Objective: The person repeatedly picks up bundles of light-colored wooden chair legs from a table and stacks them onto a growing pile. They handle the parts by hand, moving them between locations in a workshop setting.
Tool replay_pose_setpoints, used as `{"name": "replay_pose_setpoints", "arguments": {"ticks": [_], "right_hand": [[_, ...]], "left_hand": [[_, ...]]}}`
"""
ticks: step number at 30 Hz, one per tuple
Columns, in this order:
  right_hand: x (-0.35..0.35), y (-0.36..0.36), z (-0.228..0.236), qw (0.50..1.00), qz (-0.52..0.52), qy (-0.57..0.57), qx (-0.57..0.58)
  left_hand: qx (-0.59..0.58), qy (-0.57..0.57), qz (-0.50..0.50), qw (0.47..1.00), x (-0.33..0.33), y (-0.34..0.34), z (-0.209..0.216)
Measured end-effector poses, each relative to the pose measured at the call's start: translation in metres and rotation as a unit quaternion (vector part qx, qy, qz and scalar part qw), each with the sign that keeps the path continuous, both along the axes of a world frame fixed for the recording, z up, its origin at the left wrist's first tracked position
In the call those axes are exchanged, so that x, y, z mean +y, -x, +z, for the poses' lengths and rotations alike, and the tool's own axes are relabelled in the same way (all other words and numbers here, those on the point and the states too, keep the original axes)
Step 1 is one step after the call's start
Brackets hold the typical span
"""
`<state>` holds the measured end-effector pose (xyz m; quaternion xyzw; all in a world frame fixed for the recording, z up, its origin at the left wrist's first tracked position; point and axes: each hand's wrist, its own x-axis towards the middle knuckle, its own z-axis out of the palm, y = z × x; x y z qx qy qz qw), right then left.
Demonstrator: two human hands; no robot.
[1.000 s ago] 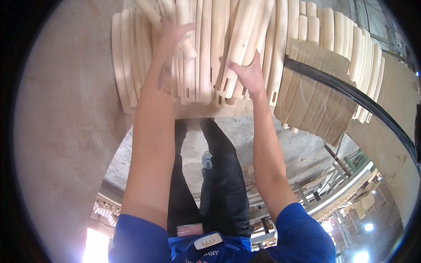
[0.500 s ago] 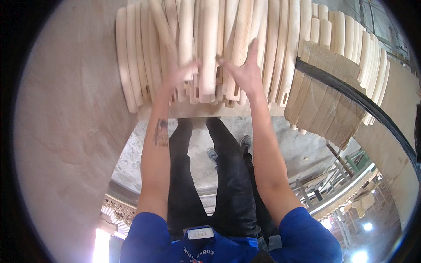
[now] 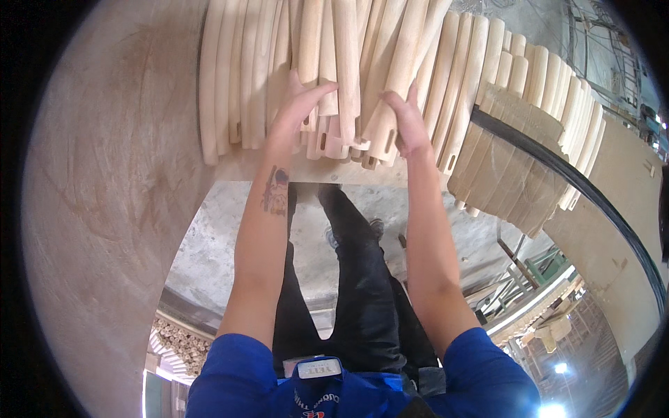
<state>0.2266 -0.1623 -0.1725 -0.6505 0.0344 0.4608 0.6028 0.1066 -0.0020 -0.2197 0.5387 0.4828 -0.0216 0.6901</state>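
Observation:
Long, pale wooden slats [image 3: 347,63] with rounded edges and slotted ends lie side by side on a board, their near ends uneven. My left hand [image 3: 300,104] grips the left side of a loose middle bunch, its thumb laid across the tops. On the bunch's right side, my right hand [image 3: 408,120] holds a slotted wooden slat [image 3: 391,104], thumb over it and fingers along its outer side. The fingertips of both hands are partly hidden among the slats. Some of the middle slats lie tilted over others.
A cardboard sheet [image 3: 512,153] covers part of the slats at right, with a black strip [image 3: 571,164] curving across it. More slats [image 3: 557,76] are stacked beyond. A brown board surface [image 3: 104,174] spreads at left. Concrete floor [image 3: 216,237] shows below the board's edge.
My hands have closed in from hovering with spread fingers to gripping the sides of the middle bunch. Several middle slats have shifted. The whole view has moved slightly.

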Motion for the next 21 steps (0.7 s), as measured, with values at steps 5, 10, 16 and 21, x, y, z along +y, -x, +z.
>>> {"name": "replay_pose_setpoints", "arguments": {"ticks": [5, 10, 16, 21], "right_hand": [[0.013, 0.011, -0.006, 0.996, 0.013, -0.033, -0.079], [0.055, 0.031, 0.021, 0.999, -0.014, -0.039, 0.008], [0.039, 0.058, 0.073, 0.999, 0.011, -0.013, 0.045], [-0.017, 0.124, 0.168, 0.983, 0.029, 0.008, 0.179]], "left_hand": [[-0.066, 0.117, 0.031, 0.990, 0.002, -0.011, 0.003], [-0.050, 0.128, 0.034, 0.990, 0.021, -0.001, 0.014], [-0.047, 0.195, 0.032, 0.979, 0.002, 0.040, 0.065], [-0.041, 0.313, 0.070, 0.946, -0.050, 0.118, 0.175]]}}
